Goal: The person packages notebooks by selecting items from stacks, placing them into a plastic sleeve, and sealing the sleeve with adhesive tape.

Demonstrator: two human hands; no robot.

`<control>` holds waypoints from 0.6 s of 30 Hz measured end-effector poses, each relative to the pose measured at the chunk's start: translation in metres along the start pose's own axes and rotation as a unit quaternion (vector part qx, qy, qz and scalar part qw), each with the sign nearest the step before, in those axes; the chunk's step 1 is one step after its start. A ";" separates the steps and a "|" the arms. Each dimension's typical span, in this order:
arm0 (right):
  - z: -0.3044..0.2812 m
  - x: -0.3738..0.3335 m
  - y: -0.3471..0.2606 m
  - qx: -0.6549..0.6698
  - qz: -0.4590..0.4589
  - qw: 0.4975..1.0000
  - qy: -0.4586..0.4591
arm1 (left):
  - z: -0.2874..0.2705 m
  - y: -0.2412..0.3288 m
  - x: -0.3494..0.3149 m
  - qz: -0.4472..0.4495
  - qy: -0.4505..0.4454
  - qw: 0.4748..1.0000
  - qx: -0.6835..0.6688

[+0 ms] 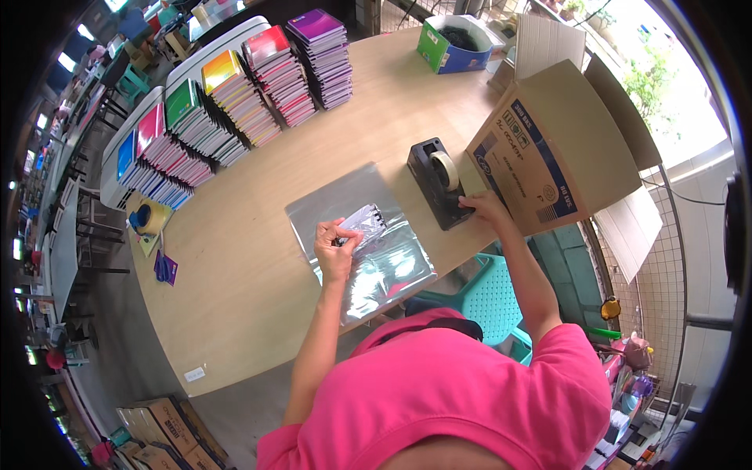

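Pinching the silver bag's point(368, 251) folded flap, left fingers point(335, 239) curl; bag runs toward the tape dispenser point(439, 182).

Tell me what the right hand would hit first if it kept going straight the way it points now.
The right hand points up-left along the table, fingers at the black tape dispenser. It would meet that dispenser at once, likely its front end or tape roll; contact already looks made, though depth is hard to judge.
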State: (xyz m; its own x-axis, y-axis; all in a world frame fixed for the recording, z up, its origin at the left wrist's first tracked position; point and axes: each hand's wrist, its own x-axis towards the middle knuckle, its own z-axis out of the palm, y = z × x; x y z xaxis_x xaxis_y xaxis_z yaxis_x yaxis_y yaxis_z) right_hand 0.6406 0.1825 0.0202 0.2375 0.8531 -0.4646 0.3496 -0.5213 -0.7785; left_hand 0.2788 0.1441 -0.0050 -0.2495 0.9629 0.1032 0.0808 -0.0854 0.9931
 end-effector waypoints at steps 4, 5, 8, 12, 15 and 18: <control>-0.006 0.005 0.043 -0.114 -0.152 0.978 0.089 | -0.002 0.004 0.001 -0.011 0.000 1.000 -0.015; -0.002 -0.006 0.055 -0.174 -0.203 0.955 0.132 | -0.005 0.003 0.001 -0.010 0.001 1.000 -0.009; 0.042 -0.039 0.074 0.143 -0.013 0.986 0.080 | -0.011 0.000 0.001 -0.005 0.003 1.000 -0.001; 0.092 -0.049 0.104 0.447 0.090 0.887 -0.068 | -0.004 0.005 0.000 0.027 -0.012 0.999 0.019; 0.135 -0.104 0.014 0.320 -0.045 0.944 -0.062 | -0.010 -0.003 -0.003 0.041 -0.008 0.999 0.033; 0.154 -0.117 -0.079 0.232 -0.143 0.958 -0.085 | -0.007 0.006 -0.004 0.058 -0.013 0.997 0.044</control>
State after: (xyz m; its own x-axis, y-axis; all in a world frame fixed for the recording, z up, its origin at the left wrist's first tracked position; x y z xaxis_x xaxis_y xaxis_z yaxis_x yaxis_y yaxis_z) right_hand 0.4457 0.1277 0.0711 0.0261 0.9717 -0.2349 -0.0711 -0.2326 -0.9700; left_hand 0.2737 0.1382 0.0008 -0.2077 0.9546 0.2136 0.1922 -0.1743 0.9658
